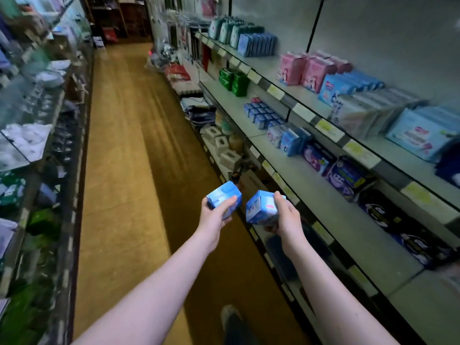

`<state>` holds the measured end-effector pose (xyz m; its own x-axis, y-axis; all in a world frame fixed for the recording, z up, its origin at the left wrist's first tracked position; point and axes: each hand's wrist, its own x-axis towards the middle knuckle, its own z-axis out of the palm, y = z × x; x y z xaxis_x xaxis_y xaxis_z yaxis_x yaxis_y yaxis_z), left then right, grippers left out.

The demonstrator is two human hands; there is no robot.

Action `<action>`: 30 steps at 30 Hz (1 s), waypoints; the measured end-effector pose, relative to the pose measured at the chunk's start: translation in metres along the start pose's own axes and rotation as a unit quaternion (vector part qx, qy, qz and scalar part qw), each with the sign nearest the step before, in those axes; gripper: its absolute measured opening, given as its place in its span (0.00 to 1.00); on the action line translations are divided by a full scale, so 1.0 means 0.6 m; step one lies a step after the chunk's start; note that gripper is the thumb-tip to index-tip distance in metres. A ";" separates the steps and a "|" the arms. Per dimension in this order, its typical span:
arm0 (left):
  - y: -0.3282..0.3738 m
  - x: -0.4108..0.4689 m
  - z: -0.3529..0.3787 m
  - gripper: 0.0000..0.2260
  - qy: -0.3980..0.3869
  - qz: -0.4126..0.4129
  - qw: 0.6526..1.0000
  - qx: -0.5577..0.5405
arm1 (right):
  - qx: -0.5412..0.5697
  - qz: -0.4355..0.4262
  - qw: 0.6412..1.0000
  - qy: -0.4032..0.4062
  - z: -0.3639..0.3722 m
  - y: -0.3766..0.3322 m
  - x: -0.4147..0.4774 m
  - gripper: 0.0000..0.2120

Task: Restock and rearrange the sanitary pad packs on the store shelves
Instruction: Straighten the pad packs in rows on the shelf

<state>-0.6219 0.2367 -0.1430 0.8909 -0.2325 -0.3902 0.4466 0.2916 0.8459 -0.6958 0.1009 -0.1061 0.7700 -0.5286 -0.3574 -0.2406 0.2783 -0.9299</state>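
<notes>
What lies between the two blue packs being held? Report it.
Nothing. In the head view the left pack, held by the left hand, and the right pack, held by the right hand, stand apart; the narrow gap is open air.

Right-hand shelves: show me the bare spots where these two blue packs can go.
Middle shelf: bare front strip before the purple packs and dark packs, and a gap between green packs and small blue boxes. Top shelf: gap between the blue stack and pink packs. Crowded from the pink packs rightward.
</notes>
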 end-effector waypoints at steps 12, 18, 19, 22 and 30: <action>0.118 0.291 0.052 0.26 0.084 -0.024 0.996 -0.019 | 0.013 0.031 0.999 -0.034 0.128 -0.087 0.325 0.17; 0.184 0.413 0.022 0.17 0.119 -0.040 0.990 -0.062 | -0.003 0.045 0.997 -0.056 0.241 -0.101 0.434 0.17; 0.198 0.433 0.015 0.18 0.123 -0.043 0.989 -0.067 | -0.008 0.046 0.997 -0.055 0.262 -0.105 0.451 0.17; 0.238 0.499 -0.018 0.19 0.120 -0.043 0.989 -0.072 | -0.021 0.036 0.997 -0.064 0.331 -0.119 0.498 0.17; 0.406 0.694 -0.115 0.23 0.065 -0.041 0.995 -0.069 | -0.017 -0.004 0.999 -0.040 0.542 -0.189 0.619 0.19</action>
<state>-0.1367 0.2750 -0.1245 0.8504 -0.1416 -0.5067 0.5170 0.4036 0.7549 -0.1902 0.1337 -0.1053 0.8165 -0.4647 -0.3424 -0.2522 0.2465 -0.9358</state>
